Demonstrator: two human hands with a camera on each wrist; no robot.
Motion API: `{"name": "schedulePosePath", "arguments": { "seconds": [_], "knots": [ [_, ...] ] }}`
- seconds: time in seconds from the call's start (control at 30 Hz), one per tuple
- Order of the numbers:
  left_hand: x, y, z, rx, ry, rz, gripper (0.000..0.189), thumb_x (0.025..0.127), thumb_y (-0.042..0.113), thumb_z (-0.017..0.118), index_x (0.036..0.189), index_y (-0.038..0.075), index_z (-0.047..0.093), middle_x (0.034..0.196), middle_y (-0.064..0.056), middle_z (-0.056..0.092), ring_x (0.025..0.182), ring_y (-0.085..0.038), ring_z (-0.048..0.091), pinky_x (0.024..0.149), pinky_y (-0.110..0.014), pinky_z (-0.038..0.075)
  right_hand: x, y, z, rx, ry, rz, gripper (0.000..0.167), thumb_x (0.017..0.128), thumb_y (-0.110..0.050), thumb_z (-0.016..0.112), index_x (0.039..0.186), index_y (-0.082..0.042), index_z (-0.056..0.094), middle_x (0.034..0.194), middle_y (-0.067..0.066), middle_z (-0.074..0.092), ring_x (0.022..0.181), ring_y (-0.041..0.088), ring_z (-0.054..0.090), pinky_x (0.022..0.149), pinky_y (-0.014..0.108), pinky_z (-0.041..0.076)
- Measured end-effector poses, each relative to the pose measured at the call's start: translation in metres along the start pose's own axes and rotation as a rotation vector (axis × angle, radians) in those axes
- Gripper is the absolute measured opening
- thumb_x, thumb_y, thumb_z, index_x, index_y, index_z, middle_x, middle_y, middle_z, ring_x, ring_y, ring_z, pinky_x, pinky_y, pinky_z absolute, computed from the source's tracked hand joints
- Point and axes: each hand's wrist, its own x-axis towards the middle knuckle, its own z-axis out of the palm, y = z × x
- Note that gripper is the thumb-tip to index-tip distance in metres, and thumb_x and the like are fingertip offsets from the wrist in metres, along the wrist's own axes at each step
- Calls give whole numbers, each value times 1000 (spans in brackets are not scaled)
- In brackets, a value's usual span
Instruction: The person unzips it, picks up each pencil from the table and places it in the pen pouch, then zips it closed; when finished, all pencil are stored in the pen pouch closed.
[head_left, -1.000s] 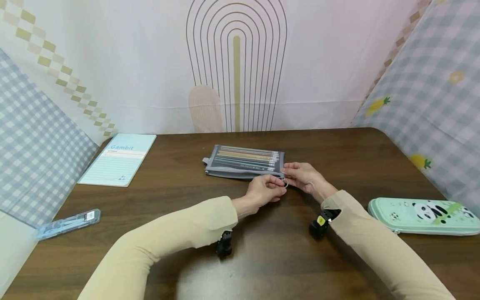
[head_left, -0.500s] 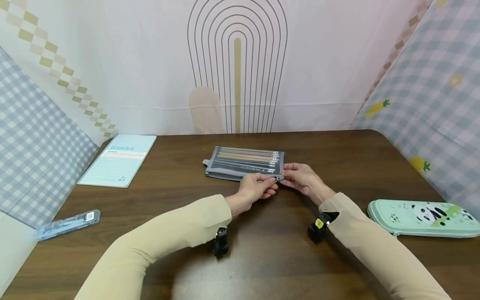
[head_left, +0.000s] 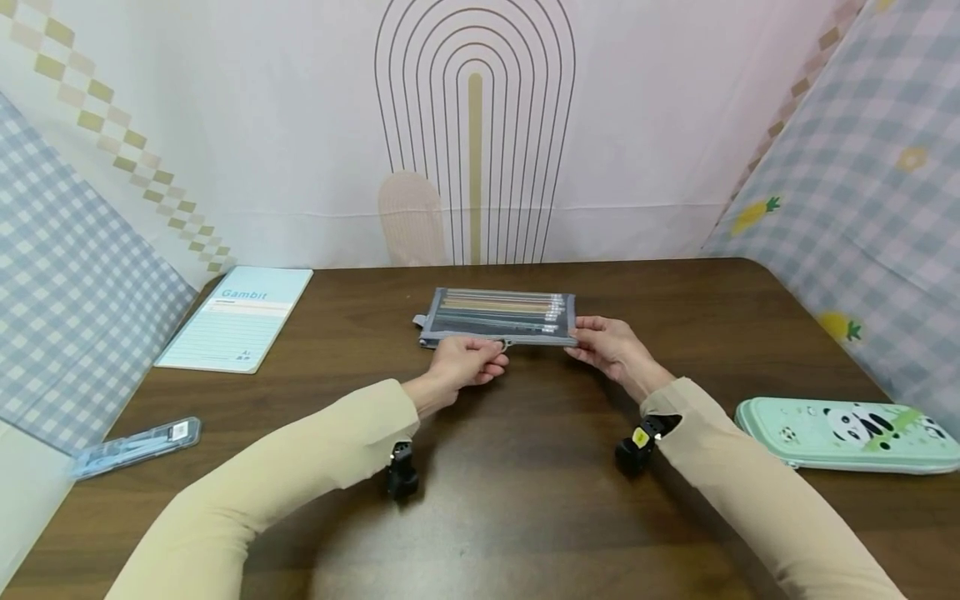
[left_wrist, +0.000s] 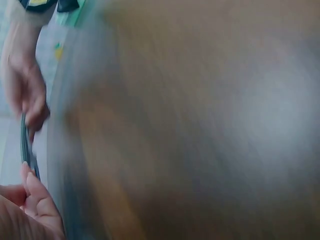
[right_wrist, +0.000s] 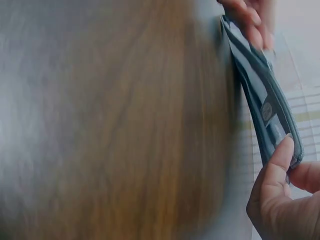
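A grey zippered pencil pouch (head_left: 498, 312) with a see-through top lies toward the back of the table, several pencils (head_left: 498, 304) showing inside. My left hand (head_left: 467, 363) pinches the zipper pull (head_left: 506, 344) near the middle of the pouch's front edge. At the right front corner, my right hand (head_left: 613, 352) grips the pouch between thumb and fingers. The right wrist view shows the zipper edge of the pouch (right_wrist: 270, 100) slanting between both hands. In the left wrist view the pouch is a thin strip, mostly hidden by the fingers.
On the brown table (head_left: 525, 500), a light blue notebook (head_left: 236, 321) lies at the back left. Nearer on that side is a clear blue flat case (head_left: 142, 446). A mint green panda pencil case (head_left: 847, 433) lies at the right. A patterned cloth (head_left: 300, 125) hangs behind.
My left hand has moved left along the pouch's front edge, bringing the zipper pull from the right corner to near the middle. My right hand keeps its grip; the pouch has shifted slightly.
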Motion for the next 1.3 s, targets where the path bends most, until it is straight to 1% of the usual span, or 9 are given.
{"name": "schedulePosePath", "arguments": {
  "seconds": [0.33, 0.6, 0.67, 0.8, 0.93, 1.03, 1.1, 1.2, 1.3],
  "knots": [
    [-4, 6, -60, 21, 1, -55, 25, 91, 10, 62, 108, -8, 61, 63, 3, 66, 51, -1, 60, 50, -13, 51, -2, -5, -11, -16, 4, 18, 37, 95, 0, 48, 131, 6, 39, 82, 0, 60, 64, 6, 61, 62, 16, 55],
    [-9, 12, -98, 44, 13, -107, 24, 93, 12, 60, 108, -7, 58, 62, 5, 66, 51, 0, 60, 51, -12, 51, -5, -12, -21, -8, 18, 42, 17, 95, -2, 49, 112, -3, 47, 79, -1, 60, 64, 6, 61, 62, 16, 55],
    [-9, 12, -102, 53, -7, -118, 22, 93, 12, 60, 105, -5, 58, 62, 5, 67, 52, -1, 61, 52, -12, 51, -5, -12, -22, -16, 13, 41, 17, 95, -2, 49, 112, -3, 47, 79, -1, 60, 65, 6, 61, 63, 16, 55],
    [-9, 9, -105, 110, -106, -157, 14, 94, 10, 57, 99, -2, 58, 66, 3, 68, 57, -3, 63, 55, -14, 53, -5, -10, -23, -42, 5, 52, 19, 95, -2, 49, 115, -2, 47, 80, -1, 60, 66, 6, 61, 64, 17, 55],
    [-10, 12, -107, 310, -186, -140, 21, 94, 15, 58, 100, -4, 62, 73, 0, 70, 62, -4, 63, 59, -18, 55, -6, -7, -24, -56, -13, 54, 27, 95, 1, 48, 121, 2, 43, 80, -1, 59, 65, 5, 60, 64, 17, 55],
    [-9, 17, -106, 503, -132, -32, 29, 93, 22, 61, 103, -5, 66, 83, -5, 71, 67, -7, 63, 64, -22, 57, -6, -5, -25, -79, -21, 34, 38, 94, 2, 48, 131, 6, 38, 80, -2, 59, 65, 5, 60, 63, 17, 55],
    [-7, 21, -104, 570, -60, 27, 31, 92, 23, 61, 106, -5, 66, 93, -12, 71, 73, -12, 65, 69, -25, 58, -6, -4, -25, -105, -20, 25, 45, 94, 2, 48, 137, 6, 34, 81, -2, 59, 66, 5, 60, 63, 16, 55],
    [1, 24, -99, 537, -10, 45, 37, 93, 18, 60, 120, -7, 57, 111, -22, 65, 88, -22, 67, 78, -30, 57, -5, -4, -24, -143, -18, 27, 53, 95, 1, 48, 144, 2, 28, 85, -1, 59, 66, 5, 60, 64, 17, 55],
    [10, 25, -94, 418, -40, -14, 50, 93, 11, 58, 135, -10, 41, 125, -27, 56, 102, -26, 63, 87, -33, 54, -3, -3, -22, -154, -25, 24, 56, 95, 1, 48, 146, -1, 26, 88, 1, 58, 67, 6, 61, 65, 18, 56]
  ]
}}
